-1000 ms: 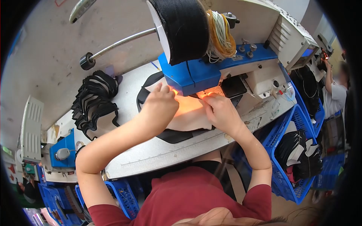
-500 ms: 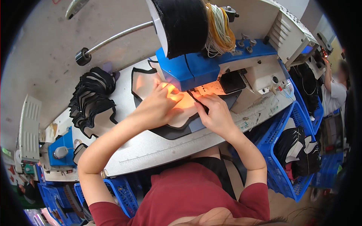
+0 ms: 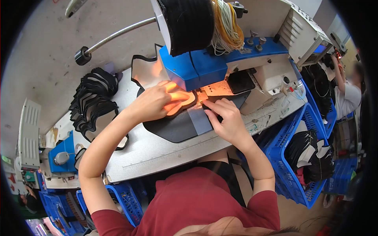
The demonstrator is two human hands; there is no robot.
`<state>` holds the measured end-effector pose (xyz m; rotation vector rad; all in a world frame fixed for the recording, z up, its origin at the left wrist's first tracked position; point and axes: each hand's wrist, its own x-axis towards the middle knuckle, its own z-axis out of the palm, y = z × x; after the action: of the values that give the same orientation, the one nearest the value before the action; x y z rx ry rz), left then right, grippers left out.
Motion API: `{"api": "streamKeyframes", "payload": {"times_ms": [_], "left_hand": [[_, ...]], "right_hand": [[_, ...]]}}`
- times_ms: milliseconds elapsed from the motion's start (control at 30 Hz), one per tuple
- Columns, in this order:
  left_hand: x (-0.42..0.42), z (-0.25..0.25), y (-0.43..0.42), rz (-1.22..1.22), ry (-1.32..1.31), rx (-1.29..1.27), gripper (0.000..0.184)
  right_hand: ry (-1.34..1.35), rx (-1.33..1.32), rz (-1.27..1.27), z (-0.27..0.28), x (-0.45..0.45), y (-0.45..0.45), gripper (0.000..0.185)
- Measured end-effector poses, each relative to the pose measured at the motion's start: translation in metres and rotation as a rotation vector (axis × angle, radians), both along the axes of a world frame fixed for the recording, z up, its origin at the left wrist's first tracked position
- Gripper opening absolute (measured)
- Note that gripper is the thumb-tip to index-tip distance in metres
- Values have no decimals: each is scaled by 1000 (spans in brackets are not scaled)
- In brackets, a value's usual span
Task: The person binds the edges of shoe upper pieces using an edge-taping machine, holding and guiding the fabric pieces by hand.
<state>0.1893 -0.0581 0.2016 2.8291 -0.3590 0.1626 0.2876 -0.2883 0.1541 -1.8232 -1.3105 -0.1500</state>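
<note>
Under the lit blue machine head point(image 3: 193, 70) lies a pale fabric piece point(image 3: 143, 72) with a black edge. My left hand point(image 3: 159, 101) rests on its right part, fingers spread over it, left of the lit work spot. My right hand point(image 3: 224, 117) is at the right of that spot, thumb and forefinger close together near the end of a thin black strip; whether it grips the strip is too small to tell. Beneath both hands is a dark flat plate point(image 3: 169, 129) with a grey band.
Stacked black-edged pieces point(image 3: 94, 102) stand at the left of the table point(image 3: 138, 163). A black roll point(image 3: 187, 25) hangs above the machine. Blue baskets with black pieces point(image 3: 289, 165) stand at the right, and a person point(image 3: 348, 92) works farther back.
The fabric piece has shifted left and away from the work spot, uncovering more of the dark plate. My left hand has moved slightly left with it; my right hand has stayed near the spot.
</note>
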Motion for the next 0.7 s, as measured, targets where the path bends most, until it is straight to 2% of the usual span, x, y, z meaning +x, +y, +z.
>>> {"api": "streamKeyframes", "payload": {"times_ms": [267, 367, 400, 533, 567, 633, 700], "left_hand": [[2, 1, 5, 3, -71, 41, 30], [-2, -3, 3, 151, 56, 111, 32], [-4, 0, -2, 167, 39, 83, 37], [-15, -13, -30, 285, -54, 178, 36], [-18, -8, -41, 329, 87, 234, 32], [-19, -5, -62, 396, 21, 50, 29], [-19, -2, -71, 386, 48, 55, 29]], "right_hand": [[41, 60, -12, -2, 0, -14, 19], [38, 62, -9, -2, 0, -15, 18], [36, 62, -9, -2, 0, -15, 18], [24, 71, -9, -4, 0, -14, 16], [15, 66, -11, -4, 0, -14, 16], [7, 49, -15, -3, -1, -12, 17], [6, 21, -22, 2, -5, -10, 18]]}}
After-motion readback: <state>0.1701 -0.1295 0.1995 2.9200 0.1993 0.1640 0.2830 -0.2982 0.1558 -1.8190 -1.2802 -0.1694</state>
